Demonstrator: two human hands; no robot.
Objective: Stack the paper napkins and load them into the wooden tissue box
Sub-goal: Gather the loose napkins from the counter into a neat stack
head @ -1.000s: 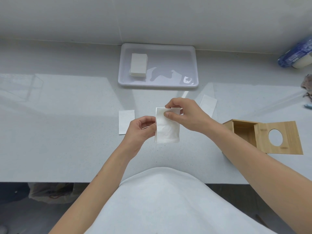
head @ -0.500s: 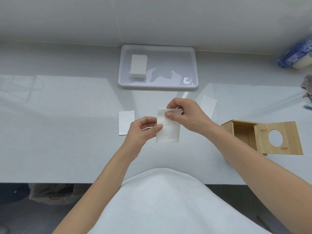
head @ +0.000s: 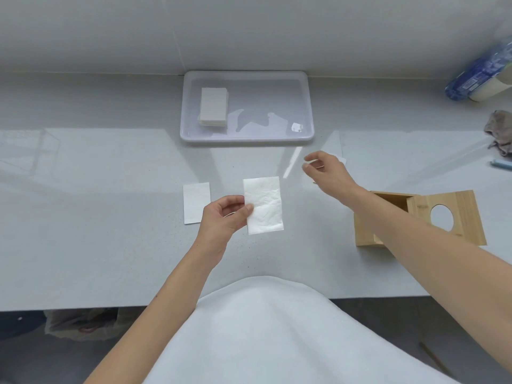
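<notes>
**Napkin held lengthwise over bench, box open at right**

The left hand (head: 224, 217) pinches a white paper napkin (head: 264, 206) by its left edge, thumb on top and fingers curled behind; the sheet faces up towards the camera, its long axis running away from the person, far end tipped slightly to the left; it hangs above the bench (head: 110, 217) in front of the body.

The right hand (head: 324, 173) hovers further back and to the right, fingers loosely curled, thumb and forefinger apart, gripping nothing; beneath it a second napkin (head: 340, 159) shows only a corner, and whether the fingers touch it cannot be told.

A third napkin (head: 196, 202) lies flat on the bench just left of the left hand, its long side also pointing away.

Under the right forearm stands the wooden tissue box (head: 365, 231), open; its lid (head: 465, 206), with a round hole, lies to the right.

At the back against the wall sits a pale tray (head: 246, 135) holding a napkin stack (head: 213, 110) in its left half, lengthwise towards the wall; a blue package (head: 479, 76) and a grey cloth (head: 500, 131) sit at far right.
</notes>
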